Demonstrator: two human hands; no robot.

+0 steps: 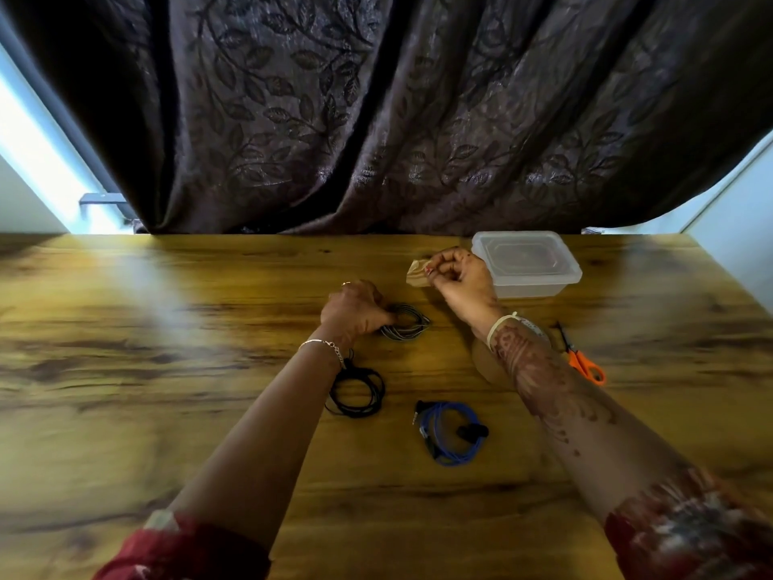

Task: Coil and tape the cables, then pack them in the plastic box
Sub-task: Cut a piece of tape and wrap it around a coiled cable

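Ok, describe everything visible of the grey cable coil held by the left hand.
The grey cable coil is a thin cord wound into several loose, flattened loops, lying flat on the wooden table. The left hand grips its left side, hiding that part. No tape shows on it; the right hand holds a brown tape strip apart from it.

L hand (353,309) grips grey coil (406,322); R hand (456,278) pinches tape (417,273).

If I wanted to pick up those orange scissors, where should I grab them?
Probably by the orange handle loops of the scissors, coming from the near right side: the loops lie toward the person and the blades point away.
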